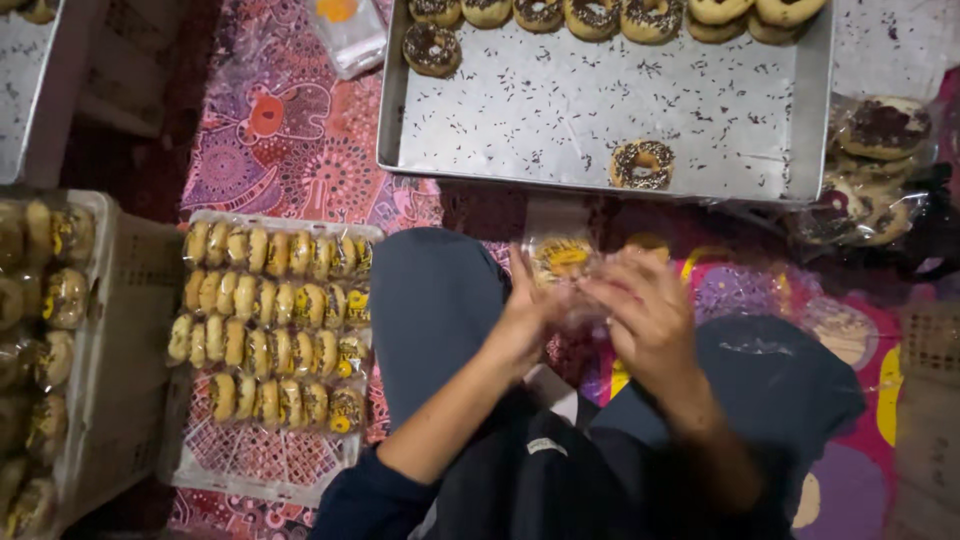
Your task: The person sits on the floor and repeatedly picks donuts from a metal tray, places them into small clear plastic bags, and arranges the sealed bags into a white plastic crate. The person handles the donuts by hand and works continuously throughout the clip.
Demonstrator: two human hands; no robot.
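Note:
My left hand point(520, 320) and my right hand point(645, 320) are raised together over my lap, both gripping a clear plastic bag point(563, 262) with a yellow mark; what it holds is blurred. Just beyond them lies a metal tray point(560, 110) strewn with chocolate sprinkles. One sprinkled doughnut point(641, 164) sits alone near its front edge, and a row of doughnuts point(592, 14) lines its far side.
A white plastic crate point(262, 460) at my left holds rows of bagged doughnuts point(272, 325). Another crate point(115, 330) of bagged doughnuts stands at the far left. Bagged doughnuts point(875, 165) are piled at the right. A patterned cloth point(290, 140) covers the floor.

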